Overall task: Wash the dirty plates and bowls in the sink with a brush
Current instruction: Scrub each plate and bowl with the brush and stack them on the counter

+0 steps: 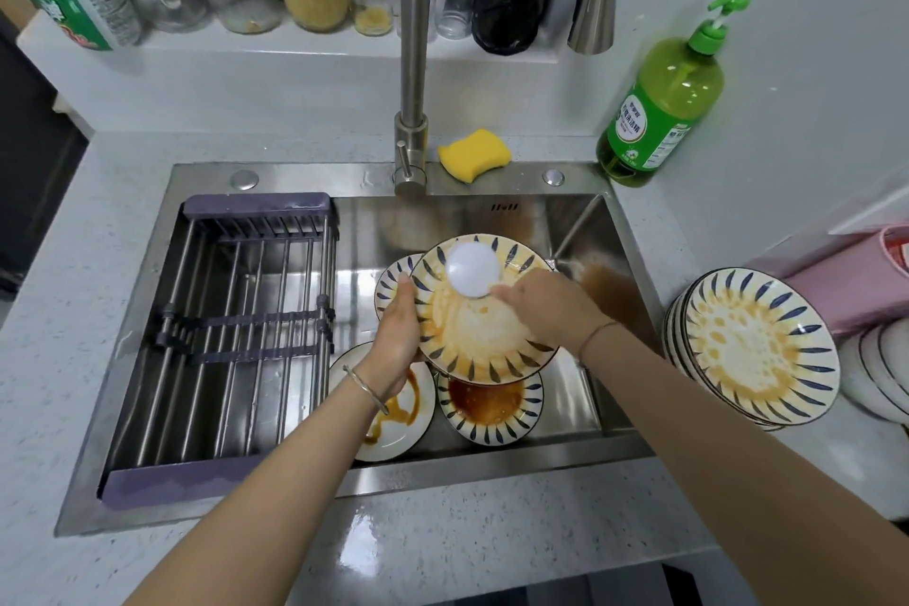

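Over the steel sink (492,455) my left hand (396,335) grips the left rim of a blue-leaf patterned plate (484,340) smeared with orange sauce, holding it tilted. My right hand (543,305) holds a brush with a round white top (472,270) against the plate's upper face. Beneath lie a patterned bowl (492,404) with dark sauce, a white plate (393,413) with brown streaks, and another patterned plate (393,278) partly hidden behind.
A purple-framed drain rack (221,340) fills the sink's left half. A stack of dirty patterned plates (757,349) and white dishes (880,369) sit on the right counter. A yellow sponge (474,154), green soap bottle (661,103) and faucet (412,64) stand behind the sink.
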### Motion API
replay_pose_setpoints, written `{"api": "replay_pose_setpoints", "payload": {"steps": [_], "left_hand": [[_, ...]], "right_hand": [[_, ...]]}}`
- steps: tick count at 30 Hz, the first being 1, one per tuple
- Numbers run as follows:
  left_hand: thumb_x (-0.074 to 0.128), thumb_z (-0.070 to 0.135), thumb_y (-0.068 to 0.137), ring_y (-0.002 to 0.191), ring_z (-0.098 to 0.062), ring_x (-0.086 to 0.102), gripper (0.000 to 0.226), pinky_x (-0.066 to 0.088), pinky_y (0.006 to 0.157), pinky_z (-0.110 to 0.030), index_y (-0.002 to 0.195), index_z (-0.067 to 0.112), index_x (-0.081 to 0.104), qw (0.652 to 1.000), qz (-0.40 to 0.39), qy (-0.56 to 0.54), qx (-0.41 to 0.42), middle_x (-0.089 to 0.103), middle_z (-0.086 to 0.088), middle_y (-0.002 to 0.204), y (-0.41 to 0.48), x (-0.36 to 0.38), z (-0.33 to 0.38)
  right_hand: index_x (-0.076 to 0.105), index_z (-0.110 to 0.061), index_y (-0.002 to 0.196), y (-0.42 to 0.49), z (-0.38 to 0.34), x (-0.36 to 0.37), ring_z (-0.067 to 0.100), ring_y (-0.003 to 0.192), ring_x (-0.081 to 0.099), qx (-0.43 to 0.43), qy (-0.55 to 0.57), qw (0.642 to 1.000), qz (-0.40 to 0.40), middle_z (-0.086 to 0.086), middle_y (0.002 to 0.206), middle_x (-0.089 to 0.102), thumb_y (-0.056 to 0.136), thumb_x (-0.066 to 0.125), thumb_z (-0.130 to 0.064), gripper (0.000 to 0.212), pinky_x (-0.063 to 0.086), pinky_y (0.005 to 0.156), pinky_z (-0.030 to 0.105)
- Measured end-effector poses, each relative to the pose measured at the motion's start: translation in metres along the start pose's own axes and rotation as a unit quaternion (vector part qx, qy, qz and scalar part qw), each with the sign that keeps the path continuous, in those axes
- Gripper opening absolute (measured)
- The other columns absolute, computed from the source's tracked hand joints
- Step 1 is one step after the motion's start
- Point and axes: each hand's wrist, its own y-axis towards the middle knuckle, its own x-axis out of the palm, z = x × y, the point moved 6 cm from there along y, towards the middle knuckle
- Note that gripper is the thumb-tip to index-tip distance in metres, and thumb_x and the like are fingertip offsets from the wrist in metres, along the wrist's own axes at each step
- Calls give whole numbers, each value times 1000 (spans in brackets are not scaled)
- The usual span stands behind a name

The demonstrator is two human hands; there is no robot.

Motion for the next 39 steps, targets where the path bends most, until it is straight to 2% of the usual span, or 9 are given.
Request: {"api": "replay_pose_setpoints", "payload": {"steps": [2,5,7,10,13,19,23,28,39], "left_hand": [[17,52,102,92,-21,70,54,58,80,-41,111,26,63,1000,-1,-2,6,74,-3,94,1,-6,1],[16,57,100,100,-26,69,61,56,88,-49,121,23,62,1000,21,-10,6,73,-7,102,8,-21,1],[15,57,100,101,-25,67,63,58,79,-42,125,21,60,1000,20,-3,6,73,-6,101,8,-19,1],[13,60,99,98,-27,63,60,55,62,-31,118,24,57,1000,-4,11,-12,67,-8,104,1,-4,-3],[14,58,100,83,-19,61,56,51,52,-24,116,26,56,999,-22,-2,-33,66,-7,102,-5,9,-7],[15,55,102,90,-19,70,54,60,70,-39,111,30,62,1000,0,-8,-19,72,0,98,-3,0,-3],[11,57,100,96,-19,68,63,59,61,-31,124,26,59,1000,25,5,8,72,-2,103,1,-15,1],[11,59,99,90,-19,68,67,60,65,-35,125,20,59,999,40,-4,2,72,-1,97,-1,-13,2],[17,55,101,90,-18,70,61,58,68,-33,123,19,60,998,17,-65,-9,72,-2,99,-4,-13,15]], "right_hand": [[41,-17,138,-1,19,-8,25,98,57,28,-24,999,13,10,105,55,99,36,-11,39,48,79,31],[56,-10,97,-16,33,1,13,60,49,49,2,992,-116,-1,71,47,100,41,-32,26,42,56,22],[58,-9,84,-31,22,21,9,42,36,42,28,973,-225,-2,60,45,99,42,-43,40,32,41,17],[55,-7,71,-27,-7,28,11,45,39,-16,59,976,-211,0,56,46,99,41,-44,49,33,35,13],[63,5,95,-2,-12,20,22,69,56,-15,95,991,-98,4,68,50,100,38,-42,53,45,59,24],[38,-21,144,-4,22,-6,28,114,52,26,-28,999,36,12,122,51,102,32,-15,43,46,90,33],[49,-9,131,-22,27,16,16,72,48,63,18,993,-98,5,86,50,102,36,-19,34,44,67,21],[54,-11,74,-37,7,42,9,40,33,38,215,947,-236,-3,54,44,98,41,-47,46,31,41,17],[55,-17,66,-39,57,0,3,38,36,22,500,856,125,-9,46,48,84,67,-40,31,32,38,15]]}}
